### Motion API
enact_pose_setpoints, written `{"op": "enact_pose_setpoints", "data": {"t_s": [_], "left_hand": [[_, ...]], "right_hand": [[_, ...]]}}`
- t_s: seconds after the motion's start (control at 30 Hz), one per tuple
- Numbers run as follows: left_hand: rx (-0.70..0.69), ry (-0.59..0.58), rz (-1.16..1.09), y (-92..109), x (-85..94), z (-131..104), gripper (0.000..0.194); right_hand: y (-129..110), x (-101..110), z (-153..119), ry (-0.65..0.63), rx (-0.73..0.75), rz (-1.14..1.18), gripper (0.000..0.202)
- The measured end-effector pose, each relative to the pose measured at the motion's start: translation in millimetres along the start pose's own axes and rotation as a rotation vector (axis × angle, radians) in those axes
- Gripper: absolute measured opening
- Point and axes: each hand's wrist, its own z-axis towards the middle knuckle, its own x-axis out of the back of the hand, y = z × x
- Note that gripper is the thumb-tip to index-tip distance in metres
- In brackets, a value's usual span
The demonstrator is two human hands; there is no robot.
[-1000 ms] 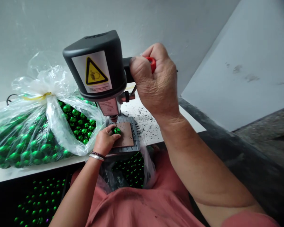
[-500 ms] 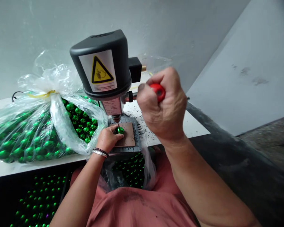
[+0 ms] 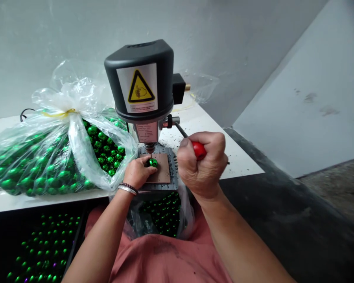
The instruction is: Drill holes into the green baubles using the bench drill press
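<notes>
Table (image 3: 242,161), white and smooth, crosses the head view against a pale grey wall (image 3: 209,35), its front edge running along a dark space below. At the right a lighter panel (image 3: 306,102), smudged in places, slants down to dark floor (image 3: 283,208) and a rough brownish strip (image 3: 339,177). Dark shavings (image 3: 168,138) lie scattered around the ridged grey base (image 3: 173,173) of a black-topped press (image 3: 140,55). On the base sits a flat tan board (image 3: 162,173), and on that a shiny green ball (image 3: 153,162), directly under the bit (image 3: 151,155); whether they touch I cannot tell. The left hand (image 3: 137,171) pinches the ball between thumb and finger; the right hand (image 3: 202,167) has its fingers curled around a red knob (image 3: 199,150) on the lever (image 3: 180,129). A clear bag (image 3: 91,157) of green balls, tied yellow, covers the table's left part. Another bag (image 3: 184,216) hangs below the base, and more balls (image 3: 47,247) show at lower left.
</notes>
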Motion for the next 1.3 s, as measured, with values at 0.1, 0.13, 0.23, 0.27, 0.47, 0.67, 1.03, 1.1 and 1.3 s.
{"op": "enact_pose_setpoints", "data": {"t_s": [0.1,0.13,0.23,0.27,0.47,0.67,1.03,1.1,1.3], "left_hand": [[0.004,-0.004,-0.010,1.1,0.8,-1.1,0.050],[0.004,-0.007,-0.014,1.7,1.2,-1.7,0.050],[0.001,-0.010,-0.017,2.4,1.8,-3.0,0.047],[-0.001,-0.007,-0.017,2.1,1.7,-3.2,0.047],[-0.019,0.023,-0.050,-2.8,-3.0,-0.6,0.049],[-0.057,0.052,-0.122,-1.8,-2.6,-7.0,0.040],[0.051,-0.258,-0.609,-24.5,25.3,-45.3,0.051],[0.208,-0.157,-0.876,-22.0,21.3,-37.9,0.049],[0.553,-0.144,-1.530,-6.7,20.1,-22.9,0.043]], "right_hand": [[1.6,-1.5,-3.6,0.012,0.001,0.016,0.007],[2.2,-2.2,-4.8,0.018,-0.001,0.023,0.007],[5.0,-4.0,-11.3,0.029,-0.011,0.053,0.009],[6.2,-4.4,-15.0,0.025,-0.015,0.066,0.010],[6.2,-6.3,-23.1,0.017,-0.039,0.145,0.010],[-9.7,-15.9,53.8,0.046,-0.130,0.131,0.018],[-6.3,-22.7,83.0,-0.102,-0.258,0.198,0.024],[-6.3,-22.5,83.3,-0.108,-0.259,0.204,0.025],[-5.5,-21.0,84.7,-0.141,-0.249,0.230,0.024]]}}
